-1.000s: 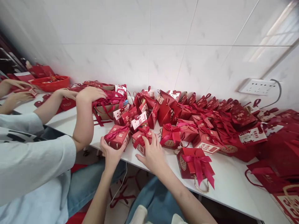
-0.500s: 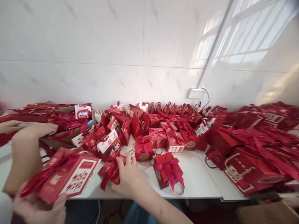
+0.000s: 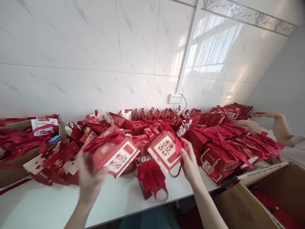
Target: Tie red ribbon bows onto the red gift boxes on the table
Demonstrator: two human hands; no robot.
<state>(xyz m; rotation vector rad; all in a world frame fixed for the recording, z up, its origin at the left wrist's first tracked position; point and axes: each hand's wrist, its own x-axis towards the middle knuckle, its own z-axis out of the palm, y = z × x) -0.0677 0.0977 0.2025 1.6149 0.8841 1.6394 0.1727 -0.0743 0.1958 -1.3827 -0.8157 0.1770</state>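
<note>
Over the table (image 3: 47, 203), near its front edge, L hand (image 3: 91, 179) and R hand (image 3: 190, 159) each held up a red gift box. L hand was curled part-way, fingers spread to the width of L box (image 3: 105, 152), gripping it at its left end; hand was blurry & some fingers were behind the box, so exact finger placement couldn't be told. L box was tilted, dark pink ribbon on top, white panel w/ red characters facing front/right. R hand had its fingers bent round the right end of R box (image 3: 164, 152), approx. half closed, w/ ribbon by the fingertips; far-side grip hidden. R box was tilted too, white panel fwd, a dark loop (image 3: 176, 171) hanging beneath. The 2 boxes were close but apart, b/w the hands.

Just below R box, a bow box (image 3: 152, 179) stood on the table, rope handle (image 3: 162, 195) at its front. Behind, more red boxes ran along the tiled wall (image 3: 90, 38), under a socket (image 3: 175, 98) w/ a dark cable. Far L: a carton (image 3: 11, 173) of ribboned red pkgs, small blue item (image 3: 55, 139) nearby. To the R: a box pile (image 3: 224, 152), another person's arms (image 3: 281, 125) beyond it, and an open brown carton, R side (image 3: 240, 203), w/ red stuff inside.
</note>
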